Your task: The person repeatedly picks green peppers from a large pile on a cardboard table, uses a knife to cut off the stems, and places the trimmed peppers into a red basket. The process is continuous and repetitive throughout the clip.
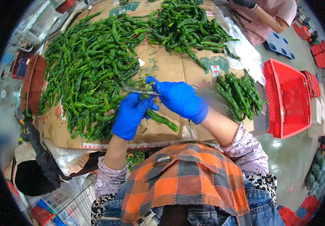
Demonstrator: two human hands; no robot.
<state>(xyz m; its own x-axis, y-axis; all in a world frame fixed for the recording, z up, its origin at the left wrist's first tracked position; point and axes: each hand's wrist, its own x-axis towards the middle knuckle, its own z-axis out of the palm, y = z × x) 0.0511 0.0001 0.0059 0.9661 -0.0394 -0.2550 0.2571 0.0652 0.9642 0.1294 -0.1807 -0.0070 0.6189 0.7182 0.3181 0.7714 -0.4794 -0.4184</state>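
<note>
My left hand (131,113), in a blue glove, grips a long green pepper (164,121) near one end. The pepper's free end sticks out to the lower right. Above it, my right hand (179,99), also in a blue glove, is closed on a cutting tool with a thin metal blade (140,91). The blade points left, just over my left fingers; whether it is a knife or scissors I cannot tell. To the left lies a large heap of green peppers (92,62). A smaller bunch of peppers (237,94) lies to the right of my right forearm.
Flattened cardboard (168,66) covers the table. Another pepper heap (185,26) lies at the far side. A red plastic crate (288,99) stands off the right edge, a darker red crate (35,84) off the left. People stand at the far right (275,17) and the left (38,152).
</note>
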